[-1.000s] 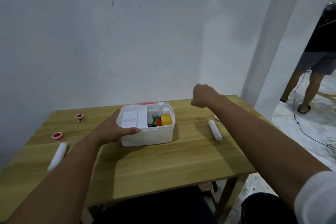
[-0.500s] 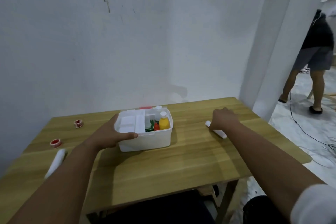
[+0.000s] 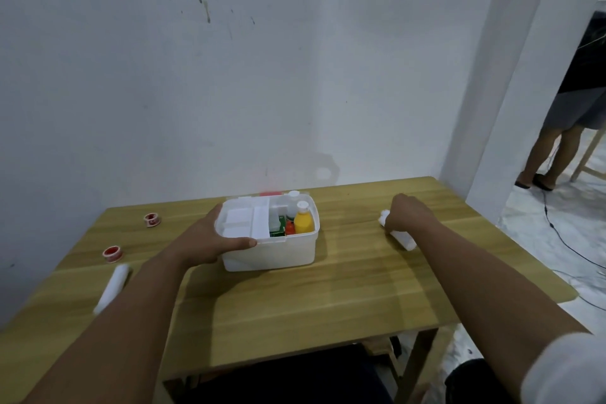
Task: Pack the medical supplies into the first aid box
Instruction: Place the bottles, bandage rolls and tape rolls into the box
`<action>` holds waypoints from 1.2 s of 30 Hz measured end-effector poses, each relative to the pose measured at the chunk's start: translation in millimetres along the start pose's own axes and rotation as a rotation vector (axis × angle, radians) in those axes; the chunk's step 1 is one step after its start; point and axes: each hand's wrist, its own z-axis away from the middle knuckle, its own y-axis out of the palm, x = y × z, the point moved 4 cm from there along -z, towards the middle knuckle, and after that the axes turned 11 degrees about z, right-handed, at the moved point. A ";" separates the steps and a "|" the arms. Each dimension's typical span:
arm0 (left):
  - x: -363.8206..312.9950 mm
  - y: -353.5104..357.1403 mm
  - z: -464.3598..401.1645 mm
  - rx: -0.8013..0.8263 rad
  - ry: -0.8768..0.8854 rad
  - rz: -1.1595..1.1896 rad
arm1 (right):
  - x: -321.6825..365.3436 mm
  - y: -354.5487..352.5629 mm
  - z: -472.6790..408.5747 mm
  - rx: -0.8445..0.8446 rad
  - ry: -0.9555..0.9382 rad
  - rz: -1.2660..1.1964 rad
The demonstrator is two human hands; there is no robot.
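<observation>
Since earlier, right hand (image 3: 405, 216) down, fingers curled around white roll (image 3: 402, 237).

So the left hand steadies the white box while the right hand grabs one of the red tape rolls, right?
Not quite. The head view shows the left hand steadying the white box, but the right hand is closing on a white bandage roll. Both red tape rolls lie untouched on the far left of the table.
</observation>
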 end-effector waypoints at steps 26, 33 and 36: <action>4.9 -0.4 0.9 0.008 -0.056 -0.043 | 143.7 -26.7 79.2 -0.414 -0.476 -0.588; 5.3 0.5 0.5 0.012 -0.048 -0.024 | 134.9 -1.6 88.5 -0.486 -0.584 -0.504; 6.9 0.4 -1.8 0.011 -0.051 -0.012 | 132.1 3.7 91.7 -0.525 -0.661 -0.436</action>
